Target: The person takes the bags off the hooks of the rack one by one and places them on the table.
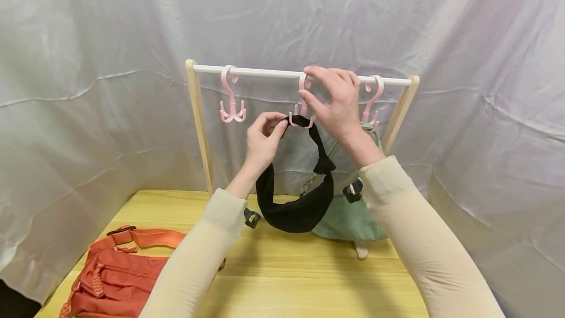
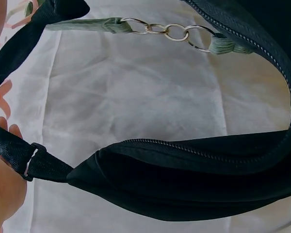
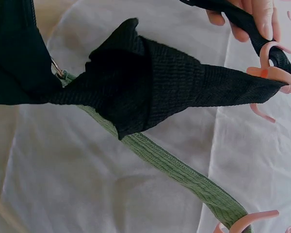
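Observation:
A black shoulder bag (image 1: 297,214) hangs below the middle pink hook (image 1: 303,107), its strap looped over the lower prongs. My left hand (image 1: 261,144) pinches that strap just left of the prongs. In the left wrist view the strap's slider buckle (image 2: 33,162) and the bag's zipper (image 2: 184,150) show beside the fingers. Up at the white rail (image 1: 265,72), my right hand (image 1: 337,102) holds the upper curve of the same hook between thumb and fingers. The right wrist view shows a knot-like gathered part (image 3: 145,80) of the black strap.
Behind, a green bag (image 1: 353,220) hangs from the right pink hook (image 1: 374,99), with a metal chain link (image 2: 167,31) in its strap. Another pink hook (image 1: 231,97) is on the rail's left. An orange-red bag (image 1: 128,278) lies on the wooden table (image 1: 282,288).

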Demonstrator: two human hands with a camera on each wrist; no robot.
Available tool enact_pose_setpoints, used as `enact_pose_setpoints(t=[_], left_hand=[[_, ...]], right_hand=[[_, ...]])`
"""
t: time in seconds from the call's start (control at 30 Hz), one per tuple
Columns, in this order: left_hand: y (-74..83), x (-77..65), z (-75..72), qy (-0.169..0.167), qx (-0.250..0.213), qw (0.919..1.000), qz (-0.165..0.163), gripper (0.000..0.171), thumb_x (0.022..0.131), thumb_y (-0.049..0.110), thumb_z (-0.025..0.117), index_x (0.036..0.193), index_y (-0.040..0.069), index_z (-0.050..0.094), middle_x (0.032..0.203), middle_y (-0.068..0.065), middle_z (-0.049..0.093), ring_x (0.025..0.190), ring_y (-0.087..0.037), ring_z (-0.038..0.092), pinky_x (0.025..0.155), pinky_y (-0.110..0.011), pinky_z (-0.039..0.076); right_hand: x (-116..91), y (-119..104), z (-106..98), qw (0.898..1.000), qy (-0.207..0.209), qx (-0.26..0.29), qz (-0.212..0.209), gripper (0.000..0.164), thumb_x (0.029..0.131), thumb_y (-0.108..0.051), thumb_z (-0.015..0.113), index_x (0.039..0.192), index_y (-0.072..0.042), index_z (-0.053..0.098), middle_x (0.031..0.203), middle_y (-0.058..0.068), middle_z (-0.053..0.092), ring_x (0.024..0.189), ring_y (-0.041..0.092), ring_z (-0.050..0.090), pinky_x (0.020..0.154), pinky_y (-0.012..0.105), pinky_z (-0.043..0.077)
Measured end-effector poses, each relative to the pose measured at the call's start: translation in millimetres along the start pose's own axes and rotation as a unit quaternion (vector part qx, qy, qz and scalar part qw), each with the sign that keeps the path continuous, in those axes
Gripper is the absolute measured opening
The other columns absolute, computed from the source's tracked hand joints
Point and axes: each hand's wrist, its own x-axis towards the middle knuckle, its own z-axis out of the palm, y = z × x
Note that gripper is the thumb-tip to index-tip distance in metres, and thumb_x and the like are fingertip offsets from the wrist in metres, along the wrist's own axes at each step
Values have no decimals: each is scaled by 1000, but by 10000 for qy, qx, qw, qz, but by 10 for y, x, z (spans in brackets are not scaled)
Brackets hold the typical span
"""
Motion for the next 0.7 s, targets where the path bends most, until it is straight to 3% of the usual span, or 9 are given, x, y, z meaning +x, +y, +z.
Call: enact_pose_setpoints(t=[0.13, 0.37, 0.7], left_hand=[[51, 14, -7, -22, -53, 10000, -49, 15, 97, -4, 69, 111, -10, 68, 97, -19, 73, 82, -41, 68, 71, -23, 58], [122, 69, -35, 1, -82, 10000, -35, 16, 97, -3, 70, 111, -10, 70, 97, -20, 73, 74, -6, 66, 69, -24, 57], [174, 156, -59, 3, -8, 10000, 37, 16, 96, -3, 72, 110, -9, 72, 98, -14, 75, 81, -5, 68, 70, -20, 55]], right_hand=[[1, 1, -1, 10000, 12, 13, 3, 41, 91, -30, 82, 126, -10, 74, 124, 6, 75, 109, 30, 61, 108, 42, 31], [8, -8, 3, 10000, 31, 57, 18, 42, 89, -29, 84, 125, -9, 74, 123, 6, 75, 108, 30, 62, 107, 42, 31], [15, -35, 19, 9999, 49, 110, 79, 42, 88, -28, 85, 123, -7, 74, 122, 7, 76, 107, 30, 62, 106, 42, 31]])
